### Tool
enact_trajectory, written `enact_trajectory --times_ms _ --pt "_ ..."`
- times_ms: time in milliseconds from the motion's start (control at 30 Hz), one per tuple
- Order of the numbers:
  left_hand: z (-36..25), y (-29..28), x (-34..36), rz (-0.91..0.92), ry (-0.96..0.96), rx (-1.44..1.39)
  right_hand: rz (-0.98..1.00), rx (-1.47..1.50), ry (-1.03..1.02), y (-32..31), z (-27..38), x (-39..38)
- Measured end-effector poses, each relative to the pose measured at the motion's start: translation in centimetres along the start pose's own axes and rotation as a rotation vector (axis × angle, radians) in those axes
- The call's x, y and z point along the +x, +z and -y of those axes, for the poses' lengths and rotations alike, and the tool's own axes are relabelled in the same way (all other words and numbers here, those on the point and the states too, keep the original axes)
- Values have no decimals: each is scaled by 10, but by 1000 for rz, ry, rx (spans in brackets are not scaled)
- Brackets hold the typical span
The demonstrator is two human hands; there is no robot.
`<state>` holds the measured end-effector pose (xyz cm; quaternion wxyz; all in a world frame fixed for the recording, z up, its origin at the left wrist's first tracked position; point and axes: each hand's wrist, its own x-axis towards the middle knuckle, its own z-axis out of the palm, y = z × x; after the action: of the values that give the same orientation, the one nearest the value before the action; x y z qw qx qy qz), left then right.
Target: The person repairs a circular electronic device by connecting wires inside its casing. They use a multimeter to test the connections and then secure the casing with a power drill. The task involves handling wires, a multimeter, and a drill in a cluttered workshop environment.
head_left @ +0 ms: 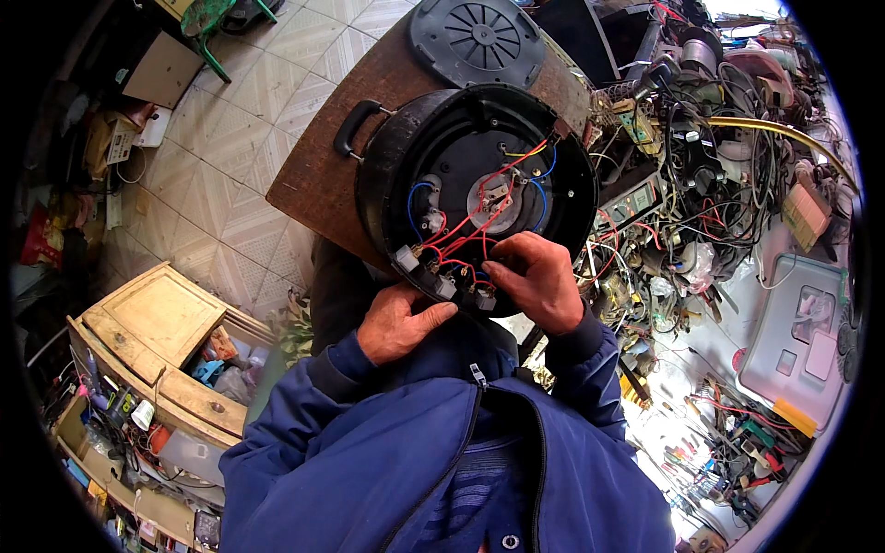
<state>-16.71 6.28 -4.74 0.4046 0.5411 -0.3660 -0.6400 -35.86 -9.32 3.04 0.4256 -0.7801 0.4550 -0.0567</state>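
An upturned black round cooker body (pixel 479 189) with a side handle (pixel 355 124) rests on the edge of a brown wooden board (pixel 323 180). Its open underside shows red and blue wires (pixel 466 230) running to a central metal plate. My left hand (pixel 398 321) holds the near rim, thumb by a small white connector block (pixel 442 286). My right hand (pixel 535 276) pinches the red wires near the rim. The cooker's round black bottom cover (pixel 477 39) lies on the board beyond it.
A heap of tangled cables, circuit parts and tools (pixel 701 184) fills the bench at the right. A pale plastic panel (pixel 797 336) lies at the far right. A wooden drawer unit (pixel 152 336) full of small parts stands lower left on the tiled floor (pixel 240 120).
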Motion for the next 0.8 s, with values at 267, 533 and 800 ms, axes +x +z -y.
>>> enact_trajectory --times_ms 267,533,800 --pt "-1 0 -1 -9 -3 17 -64 -340 -186 13 -3 2" --pt "-6 -2 -1 11 -16 19 66 -256 -230 17 2 0" --pt "-2 -1 0 12 4 29 95 -30 -191 11 2 4"
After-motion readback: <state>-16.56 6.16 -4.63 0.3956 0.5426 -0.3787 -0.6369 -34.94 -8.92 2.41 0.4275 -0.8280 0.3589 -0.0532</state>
